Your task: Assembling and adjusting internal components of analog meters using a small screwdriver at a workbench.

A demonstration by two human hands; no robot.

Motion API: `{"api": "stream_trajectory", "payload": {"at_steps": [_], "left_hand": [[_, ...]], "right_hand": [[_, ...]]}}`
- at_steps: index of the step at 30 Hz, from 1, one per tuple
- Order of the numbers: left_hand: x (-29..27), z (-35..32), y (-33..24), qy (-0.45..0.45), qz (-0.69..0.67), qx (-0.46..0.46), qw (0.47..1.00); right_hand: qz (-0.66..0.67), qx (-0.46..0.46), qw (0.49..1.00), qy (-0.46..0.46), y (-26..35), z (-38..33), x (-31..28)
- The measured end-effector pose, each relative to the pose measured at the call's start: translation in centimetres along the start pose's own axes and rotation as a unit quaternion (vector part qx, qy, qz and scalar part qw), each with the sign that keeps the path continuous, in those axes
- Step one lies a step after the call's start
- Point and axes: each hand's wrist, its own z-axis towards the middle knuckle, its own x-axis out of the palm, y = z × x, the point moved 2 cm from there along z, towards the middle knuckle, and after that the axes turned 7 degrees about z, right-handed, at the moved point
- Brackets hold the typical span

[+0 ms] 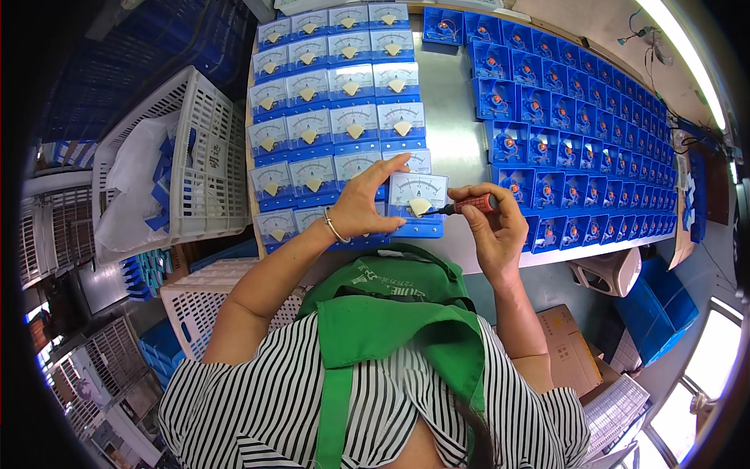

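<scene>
In the middle of the bench's front edge, my left hand (366,199) grips a blue ammeter (419,191) by its left side. The meter has a white scale face and a cream fan-shaped piece at its lower middle. My right hand (500,223) is closed round a screwdriver (473,206) with a red and black handle. Its dark shaft points left, and the tip is at the meter's face beside the cream piece; whether it touches cannot be made out. Rows of similar assembled meters (312,129) lie to the left and behind my left hand.
Right of a strip of metal benchtop (449,102), several rows of open blue housings (562,117) hold orange-red parts and wires. A white plastic crate (211,156) with a plastic liner and blue pieces stands left. Below right are a cardboard box (566,348) and a blue bin (660,305).
</scene>
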Motion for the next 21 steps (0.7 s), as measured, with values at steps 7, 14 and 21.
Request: {"api": "stream_trajectory", "payload": {"at_steps": [7, 14, 21], "left_hand": [[-0.5, 1.2, 1.6, -0.080, -0.100, -0.019, 0.992], [-0.2, 6.5, 2.7, -0.132, -0.050, -0.004, 0.990], [0.8, 3.8, 4.9, -0.039, 0.289, 0.066, 0.954]], "right_hand": [[0.214, 0.056, 0.968, -0.122, -1.4, 3.4, -3.2], [0.200, 0.252, 0.946, -0.036, -6.9, 8.4, -2.4], [-0.400, -0.090, 0.910, -0.054, -12.8, 21.4, -1.7]]}}
